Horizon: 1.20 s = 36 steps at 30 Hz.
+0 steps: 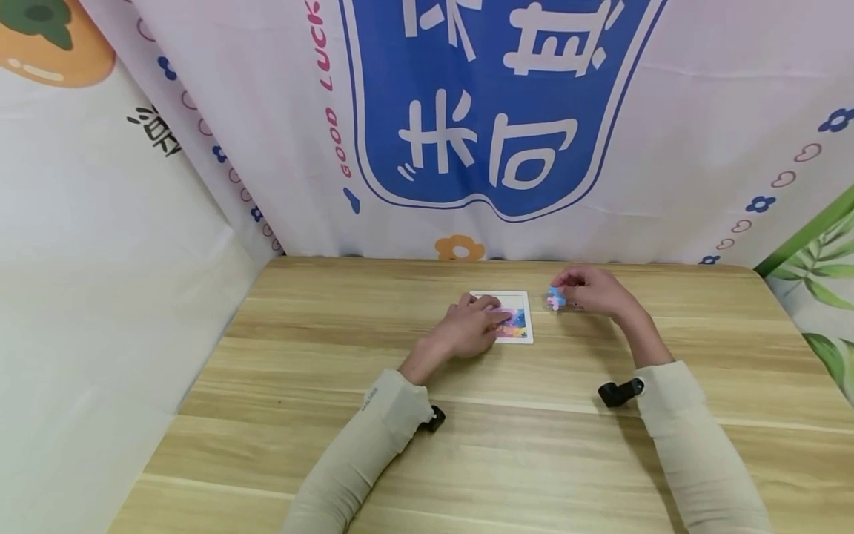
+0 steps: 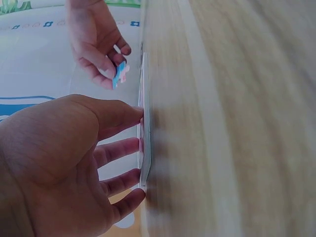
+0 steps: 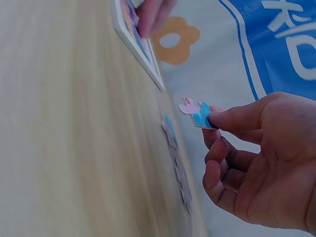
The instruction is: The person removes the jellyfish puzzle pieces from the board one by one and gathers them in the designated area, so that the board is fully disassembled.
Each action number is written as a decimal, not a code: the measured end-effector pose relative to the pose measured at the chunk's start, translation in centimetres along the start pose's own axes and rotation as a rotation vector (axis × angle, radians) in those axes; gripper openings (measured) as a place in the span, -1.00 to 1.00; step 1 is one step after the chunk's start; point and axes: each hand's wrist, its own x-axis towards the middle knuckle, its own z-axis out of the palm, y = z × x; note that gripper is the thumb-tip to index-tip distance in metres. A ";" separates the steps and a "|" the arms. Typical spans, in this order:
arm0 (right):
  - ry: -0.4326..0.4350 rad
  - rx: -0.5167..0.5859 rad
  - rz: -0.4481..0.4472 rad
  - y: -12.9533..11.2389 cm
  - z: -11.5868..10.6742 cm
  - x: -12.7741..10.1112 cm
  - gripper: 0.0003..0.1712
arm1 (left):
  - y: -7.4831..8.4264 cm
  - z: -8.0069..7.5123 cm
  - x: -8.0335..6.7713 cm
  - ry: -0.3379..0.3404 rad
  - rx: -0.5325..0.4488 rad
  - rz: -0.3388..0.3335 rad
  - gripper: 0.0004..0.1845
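Note:
My left hand point(image 1: 465, 328) rests on a small white-framed jigsaw puzzle board point(image 1: 530, 320), its fingertips touching the board. Colourful assembled pieces show in the board's lower part; the hand covers its left side. In the left wrist view the thumb and the spread fingers meet the board point(image 2: 146, 148) at its face and edge. To the right of the board, my right hand point(image 1: 596, 291) pinches a blue and pink jigsaw piece point(image 3: 200, 116) between thumb and fingers, held above the table. The other fingers of that hand are curled.
Several loose jigsaw pieces point(image 3: 181, 182) lie on the wooden table point(image 1: 520, 445) below the right hand. A printed cloth point(image 1: 667, 148) hangs along the table's far edge. Another pale cloth point(image 1: 100, 297) hangs on the left side.

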 end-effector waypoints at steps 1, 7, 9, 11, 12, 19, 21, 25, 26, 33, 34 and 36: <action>0.003 -0.001 0.006 0.2 -0.3 -0.1 -0.67 | 0.0 -0.1 -0.1 0.001 -0.002 0.000 -0.48; 0.008 0.020 0.032 1.1 -1.9 -0.7 -0.62 | 0.1 -0.2 -0.3 0.004 -0.009 0.007 -0.48; 0.005 0.030 0.042 1.5 -2.2 -0.9 -0.62 | 0.1 -0.1 -0.2 0.004 -0.007 0.006 -0.48; 0.001 0.031 0.052 1.9 -2.5 -1.0 -0.61 | 0.1 -0.1 -0.2 0.004 -0.003 0.004 -0.48; 0.001 0.031 0.058 2.1 -2.7 -1.0 -0.61 | 0.1 -0.1 -0.2 0.003 -0.003 0.004 -0.48; -0.007 0.011 0.068 3.5 -3.3 -1.3 -0.61 | 0.1 -0.1 -0.2 0.003 -0.002 0.001 -0.47; -0.011 -0.001 0.070 3.7 -3.5 -1.4 -0.61 | 0.1 -0.1 -0.3 0.004 -0.001 -0.002 -0.47; -0.022 -0.017 0.081 4.3 -3.9 -1.6 -0.60 | 0.1 -0.2 -0.3 0.002 -0.002 -0.005 -0.46; -0.025 -0.022 0.084 4.5 -4.0 -1.7 -0.60 | 0.2 -0.2 -0.3 0.001 -0.001 -0.006 -0.46; -0.024 -0.065 0.084 5.9 -4.8 -2.0 -0.64 | 0.2 -0.2 -0.4 -0.001 -0.001 -0.010 -0.46; -0.021 -0.069 0.079 6.0 -4.8 -2.0 -0.66 | 0.2 -0.2 -0.4 0.000 -0.001 -0.011 -0.46; -0.017 -0.078 0.067 6.3 -4.9 -2.0 -0.68 | 0.2 -0.1 -0.3 0.001 0.000 -0.011 -0.46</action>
